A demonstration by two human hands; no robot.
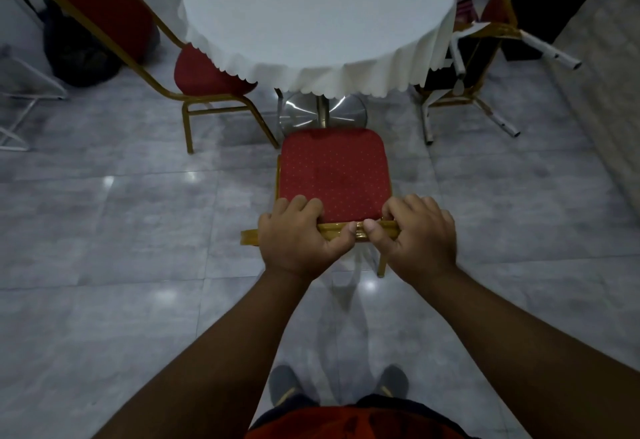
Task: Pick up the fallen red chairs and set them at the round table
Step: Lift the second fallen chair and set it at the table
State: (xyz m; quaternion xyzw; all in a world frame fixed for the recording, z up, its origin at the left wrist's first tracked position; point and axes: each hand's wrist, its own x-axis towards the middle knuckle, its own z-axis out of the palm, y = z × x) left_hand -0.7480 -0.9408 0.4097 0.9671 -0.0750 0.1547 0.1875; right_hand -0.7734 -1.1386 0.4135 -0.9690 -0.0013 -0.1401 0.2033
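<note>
1. Head view: both hands are wrapped around the gold top rail of a red chair (pixel 334 175). The left hand (pixel 294 234) and right hand (pixel 417 236) sit side by side, fingers curled over the front.
2. The chair is upright, seat facing the round worktop (pixel 318 12), front edge near its metal base (pixel 322 113).
3. Looks like the placing step. Next move is probably a short push forward to tuck it in.
4. Another red chair (pixel 204 71) is already tucked at the left, and 1 (pixel 491 19) on the right seems tipped over.
</note>
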